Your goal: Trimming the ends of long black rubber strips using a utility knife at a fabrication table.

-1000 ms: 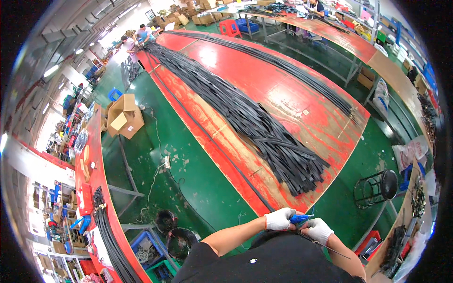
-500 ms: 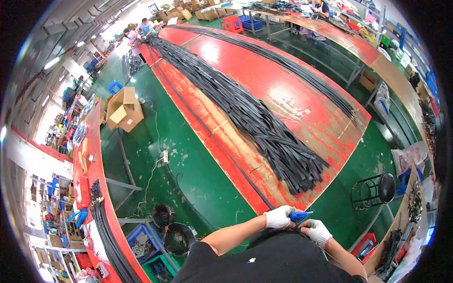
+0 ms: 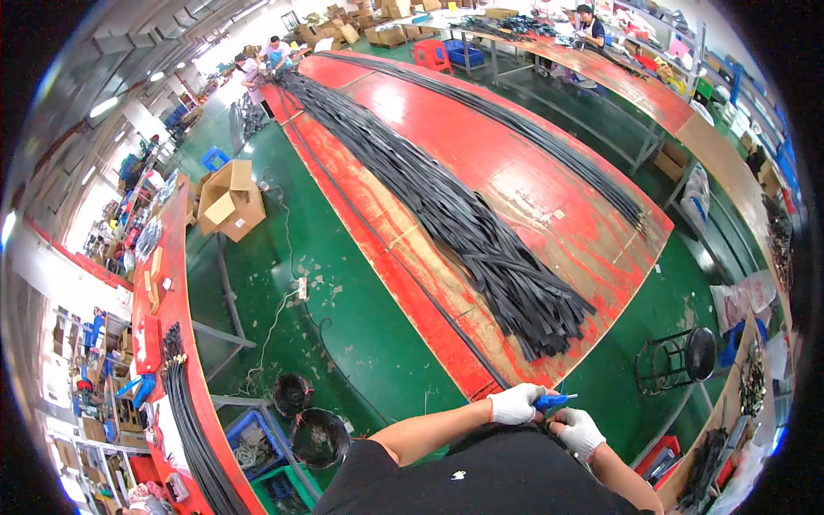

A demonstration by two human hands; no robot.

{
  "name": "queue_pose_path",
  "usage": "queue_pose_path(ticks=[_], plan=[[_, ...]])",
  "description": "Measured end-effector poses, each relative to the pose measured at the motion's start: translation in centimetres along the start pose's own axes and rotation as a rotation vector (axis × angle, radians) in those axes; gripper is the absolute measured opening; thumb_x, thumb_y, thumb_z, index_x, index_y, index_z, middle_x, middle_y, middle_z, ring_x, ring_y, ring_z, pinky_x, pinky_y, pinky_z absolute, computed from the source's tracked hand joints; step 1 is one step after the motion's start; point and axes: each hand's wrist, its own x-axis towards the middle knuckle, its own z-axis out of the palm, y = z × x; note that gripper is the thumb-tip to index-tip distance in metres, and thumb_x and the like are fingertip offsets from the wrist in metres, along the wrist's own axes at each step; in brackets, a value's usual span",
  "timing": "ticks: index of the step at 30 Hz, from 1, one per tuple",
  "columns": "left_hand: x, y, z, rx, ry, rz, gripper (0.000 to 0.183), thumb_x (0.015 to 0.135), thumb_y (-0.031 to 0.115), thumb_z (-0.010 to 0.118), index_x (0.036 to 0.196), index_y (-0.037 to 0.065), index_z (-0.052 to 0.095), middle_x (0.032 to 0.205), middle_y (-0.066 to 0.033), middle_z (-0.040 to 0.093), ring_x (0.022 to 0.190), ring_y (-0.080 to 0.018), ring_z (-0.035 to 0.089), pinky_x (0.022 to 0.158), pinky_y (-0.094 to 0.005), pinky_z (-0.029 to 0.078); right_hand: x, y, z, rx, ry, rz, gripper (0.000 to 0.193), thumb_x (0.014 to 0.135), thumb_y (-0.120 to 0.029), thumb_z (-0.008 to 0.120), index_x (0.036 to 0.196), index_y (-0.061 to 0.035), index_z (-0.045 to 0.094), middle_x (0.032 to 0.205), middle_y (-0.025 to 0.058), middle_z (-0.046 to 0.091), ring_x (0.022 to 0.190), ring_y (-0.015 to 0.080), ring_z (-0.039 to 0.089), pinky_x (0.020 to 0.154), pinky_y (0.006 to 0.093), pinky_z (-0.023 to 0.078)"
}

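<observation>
Fingers, left hand (image 3: 513, 403): clasping blue tool (image 3: 554, 400)
Fingers, right hand (image 3: 580, 433): bent, grip unclear
Tool tip: so near, may jab right hand

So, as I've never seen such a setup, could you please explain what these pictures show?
There is no robot here, only a person wearing white gloves. A wide fisheye camera on their head looks down, so straight edges appear bent. The picture isn't mirrored: the left hand is on the left, the right hand on the right. The left holds a blue object, its exact kind unclear; the right is close by, and what it grips, if anything, is hidden. Ahead, a long red table bears a wide heap of black strips and, to its right, a narrower black bundle. A single dark strip runs along the table's left side toward the left hand.
</observation>
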Motion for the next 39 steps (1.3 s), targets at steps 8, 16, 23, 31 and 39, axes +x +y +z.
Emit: queue_pose_path(ticks=[8, 16, 23, 31, 39], plan=[[-0.3, 1.5, -0.3, 0.194, -0.052, -0.028, 0.059, 0.082, 0.006, 0.077, 0.140, 0.002, 0.062, 0.125, -0.0142, 0.073, 0.115, -0.0217, 0.068, 0.100, -0.0360, 0.051, 0.1, 1.6, 0.0, -0.068, -0.046, -0.026, 0.032, 0.091, -0.021, 0.069, 0.115, 0.0008, 0.072, 0.100, 0.0166, 0.074, 0.094, 0.0243, 0.070, 0.087, 0.0364, 0.054], [0.3, 2.8, 0.2, 0.202, -0.040, -0.074, 0.057, 0.083, 0.006, 0.078, 0.137, -0.001, 0.063, 0.124, -0.0121, 0.073, 0.110, -0.0193, 0.066, 0.097, -0.0348, 0.051, -0.3, 1.3, -1.1, -0.164, -0.050, -0.037, 0.040, 0.092, -0.025, 0.068, 0.119, 0.0036, 0.072, 0.108, 0.0232, 0.076, 0.105, 0.0322, 0.073, 0.094, 0.0394, 0.054], [-0.2, 3.2, 0.2, 0.063, 0.000, -0.120, 0.058, 0.078, 0.004, 0.077, 0.134, -0.003, 0.064, 0.116, -0.0084, 0.072, 0.106, -0.0176, 0.064, 0.094, -0.0331, 0.051, 0.0, 1.0, -1.0, -0.103, -0.105, -0.008, 0.040, 0.092, -0.026, 0.067, 0.119, 0.0031, 0.073, 0.106, 0.0202, 0.076, 0.101, 0.0292, 0.072, 0.092, 0.0387, 0.054], [-0.8, 2.4, -0.7, 0.169, -0.071, -0.099, 0.059, 0.080, 0.006, 0.078, 0.138, 0.000, 0.063, 0.114, -0.0108, 0.073, 0.105, -0.0187, 0.066, 0.094, -0.0347, 0.051, 0.7, 1.4, 1.0, -0.104, -0.072, -0.035, 0.038, 0.092, -0.025, 0.065, 0.116, 0.0034, 0.073, 0.104, 0.0199, 0.076, 0.100, 0.0290, 0.072, 0.091, 0.0391, 0.054], [0.5, 1.8, -1.8, 0.184, -0.151, -0.052, 0.054, 0.079, 0.006, 0.077, 0.132, 0.003, 0.068, 0.107, -0.0058, 0.075, 0.099, -0.0152, 0.066, 0.093, -0.0341, 0.053, 1.8, 2.1, 0.4, -0.160, -0.036, -0.149, 0.024, 0.089, -0.024, 0.063, 0.095, -0.0026, 0.072, 0.084, 0.0149, 0.071, 0.081, 0.0250, 0.068, 0.074, 0.0420, 0.053]])
